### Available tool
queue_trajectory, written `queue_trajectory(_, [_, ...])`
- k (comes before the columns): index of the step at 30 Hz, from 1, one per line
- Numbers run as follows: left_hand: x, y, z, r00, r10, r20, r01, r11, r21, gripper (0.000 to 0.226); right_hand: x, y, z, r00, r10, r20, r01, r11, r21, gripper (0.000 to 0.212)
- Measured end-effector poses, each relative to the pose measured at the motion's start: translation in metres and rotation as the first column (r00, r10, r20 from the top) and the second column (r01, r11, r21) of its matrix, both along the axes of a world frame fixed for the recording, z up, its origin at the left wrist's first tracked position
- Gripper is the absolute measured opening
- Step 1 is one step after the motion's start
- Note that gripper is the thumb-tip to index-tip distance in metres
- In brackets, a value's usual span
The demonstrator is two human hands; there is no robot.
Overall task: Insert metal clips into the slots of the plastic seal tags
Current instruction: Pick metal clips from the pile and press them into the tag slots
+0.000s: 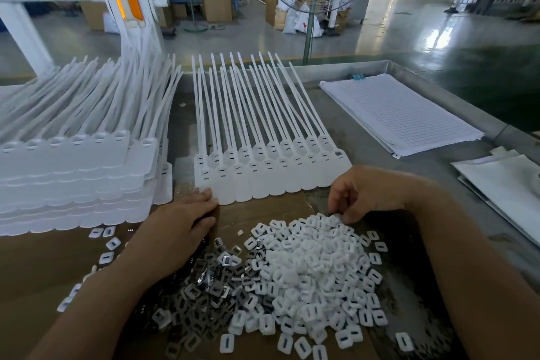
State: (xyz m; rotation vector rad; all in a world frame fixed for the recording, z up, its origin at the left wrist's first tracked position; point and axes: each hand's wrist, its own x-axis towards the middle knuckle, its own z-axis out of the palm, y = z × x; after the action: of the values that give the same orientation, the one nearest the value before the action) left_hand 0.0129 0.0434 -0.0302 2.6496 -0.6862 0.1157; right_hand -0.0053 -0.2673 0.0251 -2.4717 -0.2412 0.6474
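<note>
A row of white plastic seal tags (271, 175) lies fanned across the table's middle, tails pointing away, slots showing near the heads. Below it spreads a heap of small white plastic caps (315, 272), with grey metal clips (210, 280) mixed in on its left side. My left hand (178, 225) rests palm down on the cardboard, fingertips touching the lower edge of the leftmost tag. My right hand (359, 193) curls over the heap's top edge, fingertips pinching among the caps; what it grips is too small to tell.
A tall stack of white tags (73, 172) fills the left. A pad of grid paper (400, 114) lies at the back right, more sheets (502, 184) at the right edge. The steel table has a raised rim (438, 88). Cardboard (43, 269) covers the near left.
</note>
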Motion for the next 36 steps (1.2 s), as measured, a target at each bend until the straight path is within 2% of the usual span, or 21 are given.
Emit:
queue_trajectory(4, [0.0,0.0,-0.001,1.0,-0.001,0.003,0.001,1.0,0.005,0.041,0.0,0.002,-0.001,1.0,-0.01,0.023,0.011,0.999,-0.041,0.023])
queue_trajectory(17, [-0.002,0.0,0.002,1.0,0.006,-0.019,-0.006,1.0,0.001,0.042,-0.003,-0.001,-0.001,1.0,0.006,-0.009,-0.006,1.0,-0.01,0.021])
queue_trajectory(25, [-0.002,0.001,0.001,1.0,0.007,-0.021,-0.008,1.0,-0.004,0.042,-0.004,-0.008,0.001,0.999,-0.009,0.051,0.005,0.997,0.082,0.014])
queue_trajectory(31, [-0.002,0.0,0.0,1.0,0.01,-0.019,-0.01,1.0,-0.011,0.041,0.002,-0.013,-0.005,0.94,-0.251,0.229,0.199,0.953,0.228,0.019])
queue_trajectory(33, [-0.002,0.0,0.0,1.0,0.007,-0.017,-0.007,1.0,-0.011,0.041,0.007,-0.013,-0.009,0.88,-0.382,0.283,0.299,0.908,0.294,0.017])
queue_trajectory(36, [-0.001,-0.001,0.0,1.0,0.005,-0.015,-0.005,1.0,-0.011,0.041,0.019,-0.013,-0.018,0.735,-0.591,0.332,0.446,0.79,0.42,0.007])
